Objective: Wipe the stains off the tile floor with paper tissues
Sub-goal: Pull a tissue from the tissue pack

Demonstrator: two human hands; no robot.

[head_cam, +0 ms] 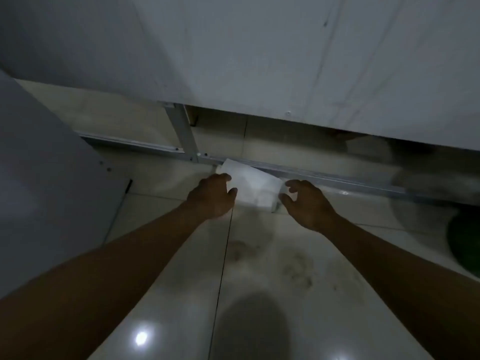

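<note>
Reaching forward near the middle of the frame, the left hand [211, 194] and the right hand [307, 203] flanked a white pack of tissues [253, 187] lying on the tile floor [181, 294] against a metal rail [337, 178]. The left fingers curled against the pack's left edge; the right fingers were loosely spread just beside its right edge, holding nothing. Brownish stains [298, 271] marked the tiles lower down, right of centre.

No legible text, label, brand, number or sign found on any surface in view. The white pack [253, 187] on the floor shows no readable print; the picture is dim and blurred.
</note>
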